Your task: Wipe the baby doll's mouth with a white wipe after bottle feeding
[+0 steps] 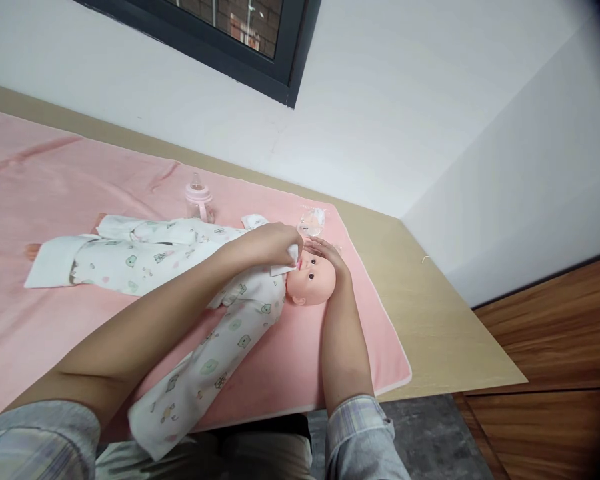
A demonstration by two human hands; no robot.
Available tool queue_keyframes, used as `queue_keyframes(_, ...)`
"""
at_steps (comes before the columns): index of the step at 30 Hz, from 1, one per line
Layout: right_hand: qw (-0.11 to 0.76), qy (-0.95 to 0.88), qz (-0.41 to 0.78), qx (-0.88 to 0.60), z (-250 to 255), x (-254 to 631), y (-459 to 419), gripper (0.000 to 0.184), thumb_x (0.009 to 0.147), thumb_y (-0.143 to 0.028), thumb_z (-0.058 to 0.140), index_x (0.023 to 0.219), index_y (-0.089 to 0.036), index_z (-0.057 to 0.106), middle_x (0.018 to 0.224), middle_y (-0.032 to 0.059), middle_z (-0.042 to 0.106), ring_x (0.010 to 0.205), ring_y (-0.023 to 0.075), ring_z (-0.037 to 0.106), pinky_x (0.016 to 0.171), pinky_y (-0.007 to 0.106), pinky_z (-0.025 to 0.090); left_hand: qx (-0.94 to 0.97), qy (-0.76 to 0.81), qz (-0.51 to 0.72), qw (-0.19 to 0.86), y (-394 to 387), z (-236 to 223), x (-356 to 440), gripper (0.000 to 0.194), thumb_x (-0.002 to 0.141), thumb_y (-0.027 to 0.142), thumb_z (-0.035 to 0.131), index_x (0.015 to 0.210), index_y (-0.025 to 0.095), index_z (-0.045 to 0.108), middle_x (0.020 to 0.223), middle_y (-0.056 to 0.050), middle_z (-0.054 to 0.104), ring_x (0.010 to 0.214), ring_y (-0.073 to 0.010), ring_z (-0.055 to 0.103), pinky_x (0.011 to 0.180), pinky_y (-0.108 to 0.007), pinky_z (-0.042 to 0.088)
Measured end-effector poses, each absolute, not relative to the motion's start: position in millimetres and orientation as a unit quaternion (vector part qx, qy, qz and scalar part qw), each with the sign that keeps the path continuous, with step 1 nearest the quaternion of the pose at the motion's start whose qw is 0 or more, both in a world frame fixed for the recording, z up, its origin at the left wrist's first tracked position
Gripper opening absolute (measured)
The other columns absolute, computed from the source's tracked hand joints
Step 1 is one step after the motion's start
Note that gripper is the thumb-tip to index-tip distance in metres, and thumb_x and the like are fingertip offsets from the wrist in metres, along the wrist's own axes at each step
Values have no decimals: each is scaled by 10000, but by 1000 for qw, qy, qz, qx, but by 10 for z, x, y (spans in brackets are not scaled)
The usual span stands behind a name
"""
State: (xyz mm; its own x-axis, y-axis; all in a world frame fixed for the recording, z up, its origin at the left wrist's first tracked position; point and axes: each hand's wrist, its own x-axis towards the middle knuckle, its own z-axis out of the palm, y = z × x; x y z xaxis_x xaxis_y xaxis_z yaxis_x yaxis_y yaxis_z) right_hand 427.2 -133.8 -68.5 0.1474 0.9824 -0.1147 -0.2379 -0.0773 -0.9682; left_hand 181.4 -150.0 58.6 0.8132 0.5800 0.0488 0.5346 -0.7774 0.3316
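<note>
A baby doll (pixel 317 283) lies on its back, its head to the right, in a white sleepsuit (pixel 250 307) printed with small animals. My left hand (pixel 277 241) reaches across its chest, fingers pinched on a small white cloth (pixel 293 253) at the doll's mouth and chin. Part of the cloth is hidden under my fingers. Around the far side and top of the doll's head curves my right hand (pixel 330 253), fingers stretched out and resting against it. Just beyond that hand sits a clear plastic piece (pixel 311 222), whose kind I cannot make out.
A pink baby bottle (pixel 199 200) stands upright behind the doll's body. Under everything a pink blanket (pixel 45 180) covers much of the wooden table (pixel 430 320). The white wall (pixel 360 120) with a dark-framed window (pixel 285 73) rises behind. Brown wooden panels (pixel 555 333) are at the right.
</note>
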Motion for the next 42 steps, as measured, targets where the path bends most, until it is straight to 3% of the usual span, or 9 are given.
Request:
queue_keyframes(28, 566, -377, 539, -498, -715, 4296, -1306, 269, 822, -186, 714, 1088, -191, 676, 1015, 51, 779, 1004, 194, 736, 1100, 394, 514, 933, 330, 106, 101, -1447, 522, 1869, 238, 779, 125, 606, 932, 210, 768, 875, -46, 750, 867, -263, 675, 616, -284, 381)
queue_keyframes(42, 564, -366, 537, -509, -679, 4280, -1318, 239, 838, -173, 693, 1076, -190, 679, 982, 46, 781, 966, 185, 739, 1092, 390, 521, 927, 330, 143, 106, -1502, 536, 1875, 178, 786, 122, 608, 876, 206, 736, 824, -28, 721, 863, -254, 659, 596, -296, 347)
